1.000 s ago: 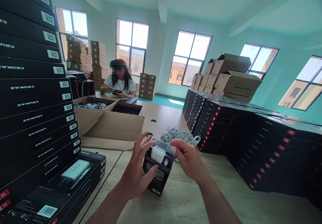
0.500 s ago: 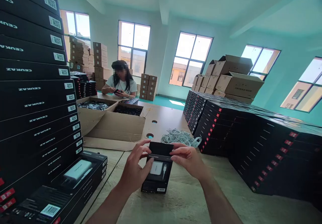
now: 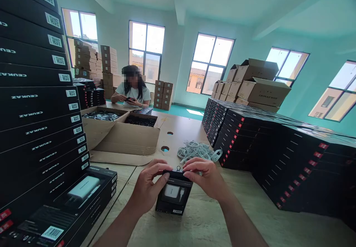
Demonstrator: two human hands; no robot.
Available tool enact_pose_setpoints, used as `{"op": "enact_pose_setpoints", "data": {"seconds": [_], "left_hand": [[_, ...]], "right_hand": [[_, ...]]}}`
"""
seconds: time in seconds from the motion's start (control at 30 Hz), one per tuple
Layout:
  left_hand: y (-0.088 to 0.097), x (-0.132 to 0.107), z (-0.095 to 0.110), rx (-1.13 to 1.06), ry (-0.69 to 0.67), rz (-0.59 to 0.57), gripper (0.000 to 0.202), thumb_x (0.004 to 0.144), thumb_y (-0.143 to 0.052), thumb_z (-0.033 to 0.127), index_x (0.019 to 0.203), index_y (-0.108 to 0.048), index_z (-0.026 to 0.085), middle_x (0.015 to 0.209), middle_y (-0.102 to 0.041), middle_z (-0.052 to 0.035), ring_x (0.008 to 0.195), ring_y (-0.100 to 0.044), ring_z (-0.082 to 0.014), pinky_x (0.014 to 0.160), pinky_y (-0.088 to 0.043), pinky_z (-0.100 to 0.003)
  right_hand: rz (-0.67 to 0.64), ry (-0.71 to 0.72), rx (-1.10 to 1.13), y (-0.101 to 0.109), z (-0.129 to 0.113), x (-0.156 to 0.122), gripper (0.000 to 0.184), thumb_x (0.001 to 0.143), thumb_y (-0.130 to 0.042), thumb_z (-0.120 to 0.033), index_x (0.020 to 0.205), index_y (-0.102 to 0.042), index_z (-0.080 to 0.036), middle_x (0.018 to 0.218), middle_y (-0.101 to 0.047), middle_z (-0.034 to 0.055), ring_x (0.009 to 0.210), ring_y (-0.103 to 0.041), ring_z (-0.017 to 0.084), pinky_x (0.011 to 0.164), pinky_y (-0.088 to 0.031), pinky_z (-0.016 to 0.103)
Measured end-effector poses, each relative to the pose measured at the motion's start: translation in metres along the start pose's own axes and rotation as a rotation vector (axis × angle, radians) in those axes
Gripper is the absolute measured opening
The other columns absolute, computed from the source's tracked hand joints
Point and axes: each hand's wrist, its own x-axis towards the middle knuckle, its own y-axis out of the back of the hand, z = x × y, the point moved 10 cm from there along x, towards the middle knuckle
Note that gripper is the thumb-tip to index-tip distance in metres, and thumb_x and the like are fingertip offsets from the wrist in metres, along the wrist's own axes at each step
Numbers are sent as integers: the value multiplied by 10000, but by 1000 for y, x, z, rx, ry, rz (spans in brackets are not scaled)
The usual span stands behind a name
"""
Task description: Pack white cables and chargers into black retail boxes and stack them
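Note:
A small black product box (image 3: 172, 196) with a clear window showing a white charger stands upright on the wooden table (image 3: 211, 217) in front of me. My left hand (image 3: 147, 188) grips its left top edge, thumb across the front. My right hand (image 3: 205, 177) pinches the top flap from the right, fingers pressed down on it. A pile of white cables (image 3: 198, 150) lies just behind the box.
A tall stack of black boxes (image 3: 39, 106) rises at the left, with a windowed charger box (image 3: 80, 195) at its foot. Rows of black boxes (image 3: 278, 147) fill the right. Open cartons (image 3: 122, 130) sit ahead; a person (image 3: 132, 87) works at the far end.
The box, first tilted with its top open, has been stood upright and its top flap folded down; both hands now press on the closed top.

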Motion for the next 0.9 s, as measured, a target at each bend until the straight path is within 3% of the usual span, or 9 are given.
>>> {"op": "enact_pose_setpoints", "data": {"seconds": [0.13, 0.27, 0.4, 0.5, 0.63, 0.77, 0.9], "left_hand": [[1, -1, -1, -2, -15, 11, 161, 887, -611, 237, 880, -772, 236, 1030, -665, -63, 986, -641, -196, 862, -530, -294], [2, -4, -12, -18, -23, -30, 204, 910, -595, 254, 880, -796, 240, 1112, -664, -81, 1069, -633, -227, 941, -505, -331], [0, -6, -20, -46, -35, -81, 165, 871, -653, 240, 930, -806, 257, 1225, -667, -89, 1165, -618, -255, 982, -509, -345], [-3, -3, -30, -142, 51, -77, 189, 843, -688, 279, 989, -804, 246, 1234, -688, -103, 1122, -651, -261, 909, -553, -335], [0, 0, -51, -313, 257, 59, 367, 755, -794, 379, 1085, -776, 218, 1152, -747, -102, 1044, -690, -266, 887, -563, -348], [1, -5, -78, -549, 441, 171, 581, 752, -780, 521, 1235, -691, 211, 1241, -726, -125, 1132, -676, -287, 928, -552, -381], [-5, -14, -117, -509, 591, 225, 516, 717, -800, 508, 1064, -725, 134, 1066, -760, -148, 988, -719, -289, 845, -563, -381]], "right_hand": [[-17, 26, -55, 0, -6, 0, 62, 856, -770, -299, 829, -823, -283, 928, -752, 42, 849, -694, 206, 720, -553, 322], [-115, 21, -52, -5, -5, -1, 89, 856, -769, -330, 873, -831, -269, 976, -728, 58, 891, -683, 206, 741, -543, 316], [-225, -72, 20, -7, 8, -7, 181, 877, -736, -383, 969, -836, -263, 1103, -720, 82, 899, -683, 202, 731, -547, 310], [-275, -156, 148, -11, 24, -11, 281, 832, -776, -411, 1079, -814, -283, 1192, -715, 80, 896, -692, 206, 735, -563, 317], [-116, -198, 204, -3, 42, -6, 336, 784, -812, -420, 1083, -811, -267, 1083, -764, 63, 947, -691, 229, 825, -567, 352], [75, -342, 306, 4, 61, -5, 408, 759, -816, -491, 1076, -809, -235, 928, -793, 54, 799, -698, 208, 708, -585, 333], [157, -406, 458, 6, 66, -6, 460, 724, -846, -505, 1078, -805, -214, 908, -798, 65, 808, -717, 214, 679, -599, 313]]}}
